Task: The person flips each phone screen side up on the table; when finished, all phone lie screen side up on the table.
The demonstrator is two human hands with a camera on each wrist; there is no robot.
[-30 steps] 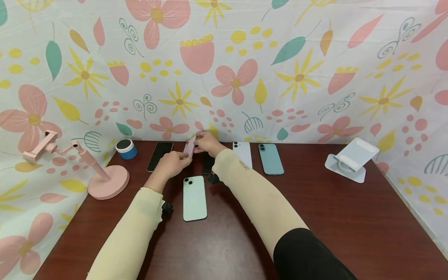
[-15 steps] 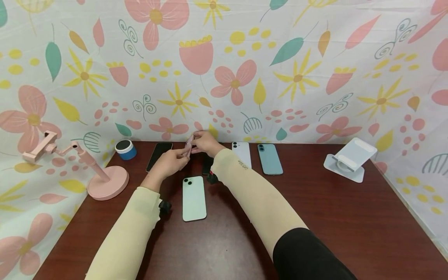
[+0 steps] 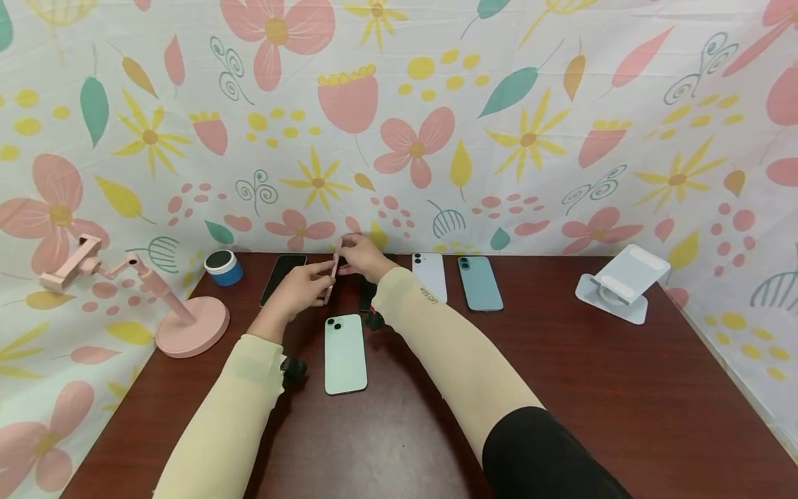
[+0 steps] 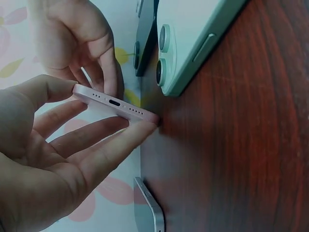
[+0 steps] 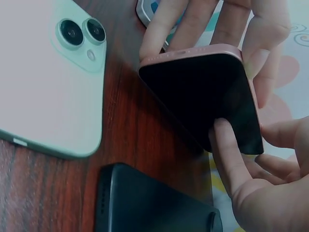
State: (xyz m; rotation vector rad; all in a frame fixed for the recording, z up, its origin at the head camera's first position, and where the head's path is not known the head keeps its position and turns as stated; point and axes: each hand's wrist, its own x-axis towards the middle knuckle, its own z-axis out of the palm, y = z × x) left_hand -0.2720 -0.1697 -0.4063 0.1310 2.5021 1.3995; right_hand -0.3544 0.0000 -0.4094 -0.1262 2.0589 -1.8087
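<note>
The slim pink-framed, black-screened phone [image 5: 188,89] stands tipped on edge by the tabletop's [image 3: 405,430] back edge, long axis running toward it; the left hand [image 3: 301,286] pinches the near end, the right hand [image 3: 366,258] the far end.

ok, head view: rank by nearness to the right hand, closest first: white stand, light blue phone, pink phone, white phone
1. Pink phone: touching, pinched by the right hand
2. White phone: lying to its right, partly behind the forearm
3. Light blue phone: just right of the white phone
4. White stand: far right
</note>
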